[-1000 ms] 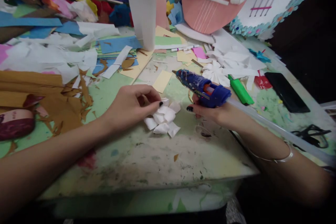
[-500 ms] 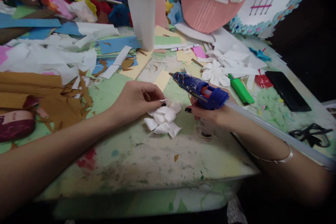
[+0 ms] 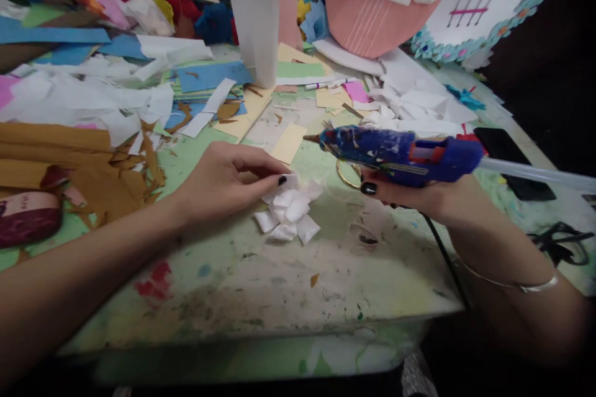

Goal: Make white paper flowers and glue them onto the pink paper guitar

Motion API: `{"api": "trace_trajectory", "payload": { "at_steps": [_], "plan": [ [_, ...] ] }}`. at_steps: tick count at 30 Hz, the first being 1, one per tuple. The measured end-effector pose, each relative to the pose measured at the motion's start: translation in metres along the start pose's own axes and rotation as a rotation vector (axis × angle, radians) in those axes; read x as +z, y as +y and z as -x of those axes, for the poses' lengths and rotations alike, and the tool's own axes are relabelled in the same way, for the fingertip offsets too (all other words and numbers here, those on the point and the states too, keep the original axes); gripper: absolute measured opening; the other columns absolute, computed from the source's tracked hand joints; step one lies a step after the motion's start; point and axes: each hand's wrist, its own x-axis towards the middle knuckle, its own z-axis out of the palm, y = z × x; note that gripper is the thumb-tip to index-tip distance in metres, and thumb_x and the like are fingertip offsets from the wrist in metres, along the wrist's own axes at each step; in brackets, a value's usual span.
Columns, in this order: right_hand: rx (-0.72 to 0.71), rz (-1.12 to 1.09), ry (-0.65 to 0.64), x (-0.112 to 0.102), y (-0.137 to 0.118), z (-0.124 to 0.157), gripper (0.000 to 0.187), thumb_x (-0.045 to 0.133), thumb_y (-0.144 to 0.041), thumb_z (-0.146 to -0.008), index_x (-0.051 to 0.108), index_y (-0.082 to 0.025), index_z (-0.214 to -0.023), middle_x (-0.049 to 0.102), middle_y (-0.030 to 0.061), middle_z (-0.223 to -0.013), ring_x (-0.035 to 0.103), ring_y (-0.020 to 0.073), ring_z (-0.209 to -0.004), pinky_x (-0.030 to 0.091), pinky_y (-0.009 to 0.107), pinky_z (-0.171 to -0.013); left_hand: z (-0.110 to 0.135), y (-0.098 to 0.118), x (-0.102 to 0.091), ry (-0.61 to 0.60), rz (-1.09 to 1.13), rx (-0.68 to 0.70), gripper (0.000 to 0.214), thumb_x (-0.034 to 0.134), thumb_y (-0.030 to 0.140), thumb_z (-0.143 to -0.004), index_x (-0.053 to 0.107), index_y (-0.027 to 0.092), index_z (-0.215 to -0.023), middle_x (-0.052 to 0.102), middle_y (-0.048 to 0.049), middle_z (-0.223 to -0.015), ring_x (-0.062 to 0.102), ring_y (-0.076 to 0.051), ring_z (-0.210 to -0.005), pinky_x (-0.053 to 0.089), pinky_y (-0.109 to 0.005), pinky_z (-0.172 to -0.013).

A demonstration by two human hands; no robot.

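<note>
On the table lies a white paper flower with layered petals. My left hand pinches one of its upper left petals between thumb and fingers. To the right of the flower, my right hand is closed around a blue glue gun. The gun lies nearly level, its nozzle pointing left, above and clear of the petals. A long clear glue stick sticks out of its back end. A fine glue thread seems to hang near the flower's right side.
Brown crepe paper and white paper scraps cover the left side. A white paper roll stands at the back. To the right are a black phone, a black cable and more white cut-outs. The table's front edge is near me.
My right hand has moved right with the glue gun, turning it from slanted to nearly level. The flower's petals sit more spread. My left hand stays at the petal.
</note>
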Motion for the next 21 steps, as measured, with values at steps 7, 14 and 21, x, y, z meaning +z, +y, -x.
{"api": "trace_trajectory", "payload": {
  "at_steps": [7,14,21],
  "plan": [
    [-0.068,0.115,-0.271,-0.012,-0.005,0.003,0.017,0.075,-0.029,-0.072,0.062,-0.019,-0.069,0.065,0.0021,-0.062,0.053,0.0128,-0.052,0.044,0.026,-0.046,0.002,0.0,-0.003,-0.037,0.05,0.012,0.018,0.063,0.022,-0.076,0.077,0.025,-0.086,0.077,-0.0034,-0.094,0.071,-0.02,-0.086,0.057,-0.025,-0.077],
    [-0.043,0.183,-0.388,0.004,-0.002,0.002,0.013,0.068,-0.028,-0.078,0.059,-0.019,-0.074,0.058,-0.003,-0.061,0.048,0.0098,-0.053,0.037,0.023,-0.047,0.003,0.006,-0.001,-0.019,0.036,0.014,0.014,0.064,0.026,-0.075,0.077,0.024,-0.081,0.077,-0.003,-0.087,0.07,-0.019,-0.078,0.057,-0.025,-0.073],
    [-0.104,0.288,-0.345,0.009,-0.002,0.0,0.019,0.068,-0.032,-0.077,0.056,-0.02,-0.069,0.05,-0.0029,-0.057,0.042,0.0109,-0.052,0.032,0.026,-0.05,0.003,0.001,0.0,-0.022,0.031,-0.01,0.019,0.061,0.021,-0.078,0.077,0.023,-0.088,0.076,-0.0031,-0.089,0.07,-0.019,-0.081,0.056,-0.024,-0.07]
  ]
}}
